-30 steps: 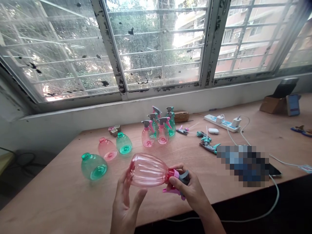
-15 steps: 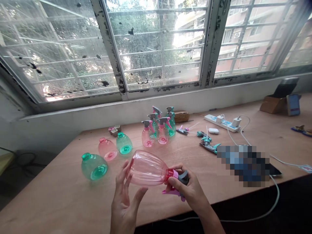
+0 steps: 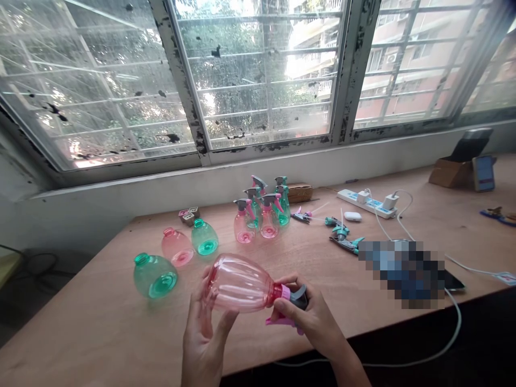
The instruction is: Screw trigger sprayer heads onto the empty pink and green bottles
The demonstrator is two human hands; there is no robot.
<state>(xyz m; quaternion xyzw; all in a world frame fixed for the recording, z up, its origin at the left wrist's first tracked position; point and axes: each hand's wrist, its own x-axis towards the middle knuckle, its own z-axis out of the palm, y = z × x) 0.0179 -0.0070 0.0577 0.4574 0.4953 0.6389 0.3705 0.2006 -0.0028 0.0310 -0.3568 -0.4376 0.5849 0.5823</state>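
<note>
A clear pink spray bottle (image 3: pixel 241 284) lies on its side in the air, its neck to the right. My right hand (image 3: pixel 310 317) is closed round the neck and the grey-and-pink trigger head (image 3: pixel 297 296). At the wide base, my left hand (image 3: pixel 205 328) cups the bottle, fingers behind it and thumb along its lower side. To the left on the table are a green bottle (image 3: pixel 155 277), a pink bottle (image 3: pixel 177 247) and another green bottle (image 3: pixel 205 237), all without heads.
Several spray bottles with heads (image 3: pixel 269 220) stand near the window wall. Loose trigger heads (image 3: pixel 342 236), a white earbud case (image 3: pixel 353 216) and a power strip (image 3: pixel 366 203) lie to the right on the wooden table (image 3: pixel 100 317). A blurred-out tablet-like object (image 3: pixel 403 274) lies near the front edge.
The bottle has shifted slightly left and down with my right hand. My left hand's fingers and thumb have come in against its base.
</note>
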